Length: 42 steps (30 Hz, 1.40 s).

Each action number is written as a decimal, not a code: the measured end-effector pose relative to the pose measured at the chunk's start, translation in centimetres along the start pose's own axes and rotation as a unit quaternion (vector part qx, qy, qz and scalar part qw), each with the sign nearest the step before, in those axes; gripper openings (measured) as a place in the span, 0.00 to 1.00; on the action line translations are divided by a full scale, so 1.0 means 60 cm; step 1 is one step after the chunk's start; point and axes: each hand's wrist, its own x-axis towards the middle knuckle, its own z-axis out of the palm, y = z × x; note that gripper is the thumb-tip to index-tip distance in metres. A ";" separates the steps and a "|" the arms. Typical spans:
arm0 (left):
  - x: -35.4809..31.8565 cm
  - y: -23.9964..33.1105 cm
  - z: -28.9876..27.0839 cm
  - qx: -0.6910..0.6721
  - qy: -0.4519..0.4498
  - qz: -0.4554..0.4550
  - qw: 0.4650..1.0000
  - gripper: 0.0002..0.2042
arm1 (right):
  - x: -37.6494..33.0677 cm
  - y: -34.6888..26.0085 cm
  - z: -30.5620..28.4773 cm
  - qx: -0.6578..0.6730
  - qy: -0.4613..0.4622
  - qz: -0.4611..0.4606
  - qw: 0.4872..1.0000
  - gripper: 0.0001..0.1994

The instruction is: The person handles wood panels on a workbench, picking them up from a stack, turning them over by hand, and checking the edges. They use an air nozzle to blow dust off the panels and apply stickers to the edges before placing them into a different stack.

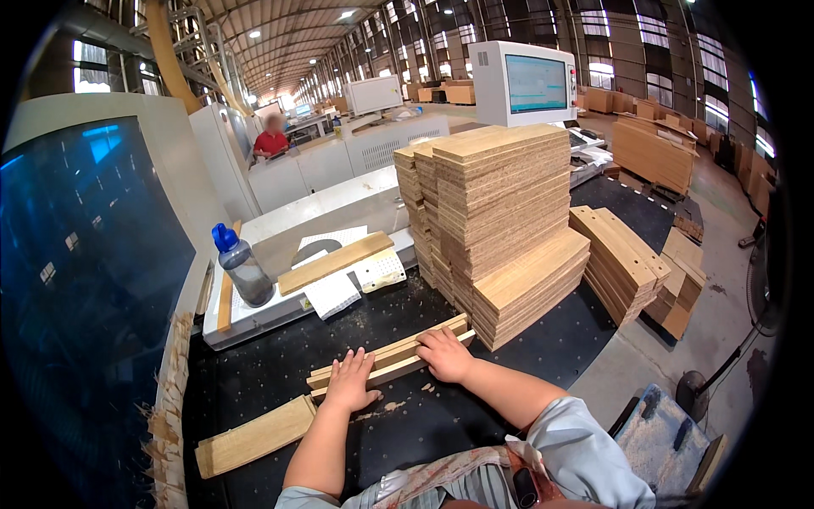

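Left hand [352, 382] lies flat, fingers spread and released, on narrow wood strips [390, 356] on the black desk [280, 356]. Right hand [444, 354] fingers curl over the strips' far end, just beside the board stack [500, 220].

The premises were a large woodworking factory hall — a long steel-trussed roof [280, 34] with strip lighting ran overhead. Stacks of cut particleboard panels [500, 220] stood on a black perforated machine bed [271, 365], with screen-fitted machines [521, 83] and further board stacks [653, 153] on the concrete floor [721, 254].
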 end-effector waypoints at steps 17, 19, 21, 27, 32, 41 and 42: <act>-0.005 -0.010 -0.007 0.002 0.008 0.057 0.998 0.40 | 0.079 0.042 -0.049 -0.006 -0.325 -0.037 0.945 0.15; -0.005 -0.018 -0.009 -0.018 0.010 0.091 0.996 0.32 | 0.081 0.060 -0.035 0.018 -0.308 -0.044 0.950 0.15; 0.000 -0.040 -0.005 -0.022 -0.006 0.118 0.993 0.28 | 0.090 0.064 -0.032 0.047 -0.308 -0.045 0.949 0.15; 0.018 -0.048 -0.014 -0.127 0.061 0.190 0.972 0.16 | 0.084 0.066 -0.043 0.047 -0.293 -0.078 0.952 0.16; 0.020 -0.039 -0.015 0.010 0.005 0.139 0.990 0.17 | 0.081 0.064 -0.040 0.047 -0.270 -0.084 0.958 0.13; 0.039 -0.078 -0.005 -0.057 0.027 0.134 0.989 0.16 | 0.094 0.062 -0.029 0.051 -0.251 -0.080 0.963 0.14; 0.029 -0.077 -0.005 -0.058 0.053 0.146 0.986 0.15 | 0.091 0.057 -0.030 0.052 -0.238 -0.083 0.966 0.13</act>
